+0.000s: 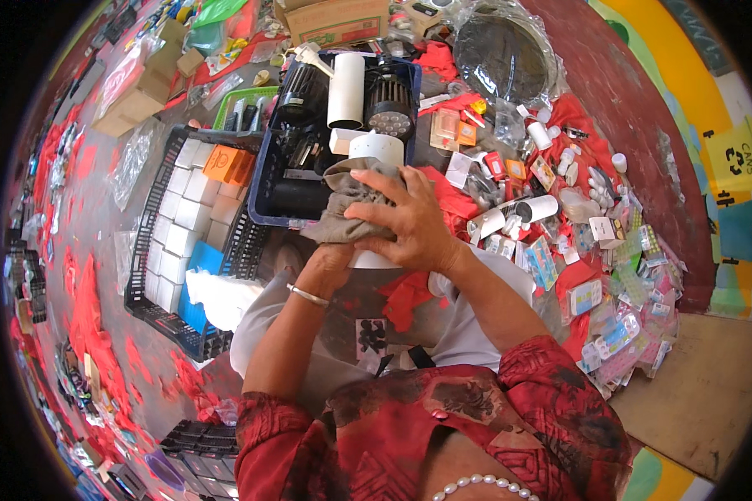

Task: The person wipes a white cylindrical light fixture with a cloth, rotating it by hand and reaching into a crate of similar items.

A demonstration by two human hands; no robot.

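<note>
A white cylindrical housing (376,148) stands out above and below a grey-brown cloth (351,196) in front of me. My right hand (411,215) presses the cloth against the cylinder, its fingers curled over the fabric. Lower down, my left hand (336,259) grips the cylinder's side; its fingers are mostly hidden by the cloth and my right hand. Just beyond is a blue crate (263,175) holding another white cylinder (346,90) and black lamp-like fixtures (390,107).
To the left, a black basket (146,313) holds white boxes (175,238) and orange boxes (228,164). Many small packages (614,330) are heaped on the right. A plastic-wrapped round black item (503,57) lies farther back, beside a cardboard box (338,21).
</note>
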